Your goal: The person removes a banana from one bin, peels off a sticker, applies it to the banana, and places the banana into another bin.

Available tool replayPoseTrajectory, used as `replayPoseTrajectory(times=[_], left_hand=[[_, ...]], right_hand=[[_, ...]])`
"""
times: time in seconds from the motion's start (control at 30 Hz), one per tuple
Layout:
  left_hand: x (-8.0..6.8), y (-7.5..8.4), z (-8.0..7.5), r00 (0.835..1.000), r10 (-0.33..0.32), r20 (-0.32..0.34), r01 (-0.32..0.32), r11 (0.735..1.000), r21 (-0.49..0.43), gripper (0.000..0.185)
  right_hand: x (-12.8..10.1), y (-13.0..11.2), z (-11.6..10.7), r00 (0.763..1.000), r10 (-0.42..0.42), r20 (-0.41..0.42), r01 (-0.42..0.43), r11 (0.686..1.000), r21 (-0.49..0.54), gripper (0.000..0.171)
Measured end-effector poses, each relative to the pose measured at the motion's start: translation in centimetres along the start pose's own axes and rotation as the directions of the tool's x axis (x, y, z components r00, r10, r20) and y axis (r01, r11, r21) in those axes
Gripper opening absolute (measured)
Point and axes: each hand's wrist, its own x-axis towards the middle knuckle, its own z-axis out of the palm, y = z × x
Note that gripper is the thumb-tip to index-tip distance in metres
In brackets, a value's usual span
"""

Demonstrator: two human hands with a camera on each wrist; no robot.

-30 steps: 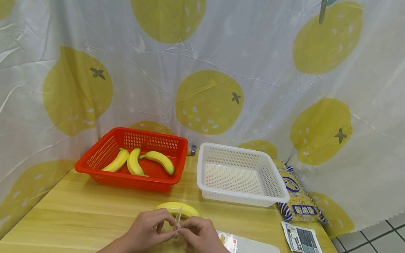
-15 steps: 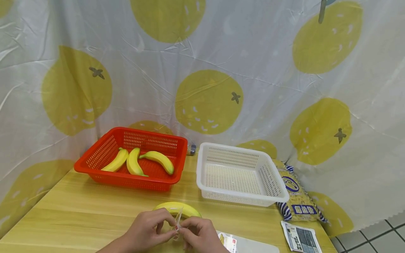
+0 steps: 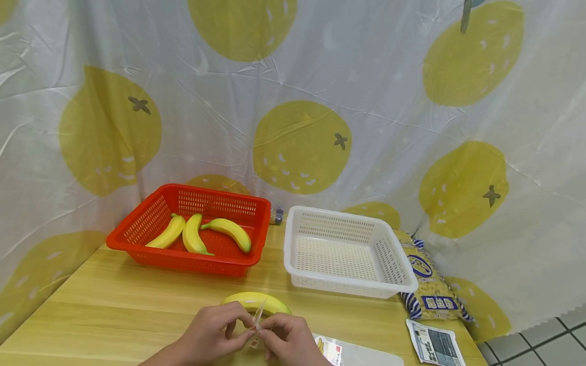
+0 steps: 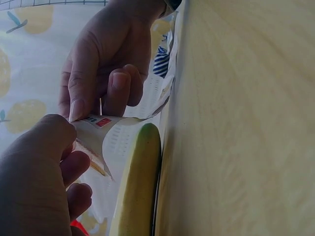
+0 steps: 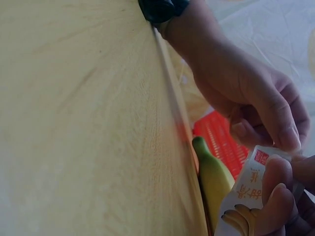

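Pinching one small printed label [image 3: 256, 317] between them, the left hand [image 3: 215, 333] and right hand [image 3: 288, 338] hold it just above the table [image 3: 114, 310], near the loose banana [image 3: 256, 301], probably to peel it apart.

Small clear plastic bag [image 3: 258, 316] w/ red tag & printed banana label, held upright btwn both hands just above tabletop, mouth edges pinched. Yellow banana [image 3: 256, 302], green-tipped, lies flat on tabletop just behind bag, lengthwise left-right.
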Motion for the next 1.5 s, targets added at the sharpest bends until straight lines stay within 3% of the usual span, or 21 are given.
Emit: replayPoseTrajectory(times=[0.37,0.67,1.33,1.5], left_hand=[[-0.18,-0.19,0.03,1.000,0.018,-0.004,-0.018,1.000,-0.001,0.037],[-0.34,-0.30,-0.19,1.000,-0.005,0.022,0.005,1.000,-0.019,0.024],[-0.24,-0.11,-0.48,0.999,-0.021,0.030,0.022,1.000,-0.016,0.028],[-0.24,-0.17,-0.45,1.000,-0.014,0.021,0.014,1.000,-0.005,0.037]], right_hand=[[0.03,-0.11,0.08,1.000,0.026,-0.005,-0.026,1.000,-0.010,0.021],[-0.02,-0.10,0.11,0.999,0.041,-0.009,-0.040,0.999,0.015,0.019],[0.07,0.24,0.05,0.997,0.030,-0.068,-0.034,0.998,-0.057,0.019],[0.01,0.21,0.01,0.998,0.025,-0.063,-0.028,0.998,-0.055,0.018]])
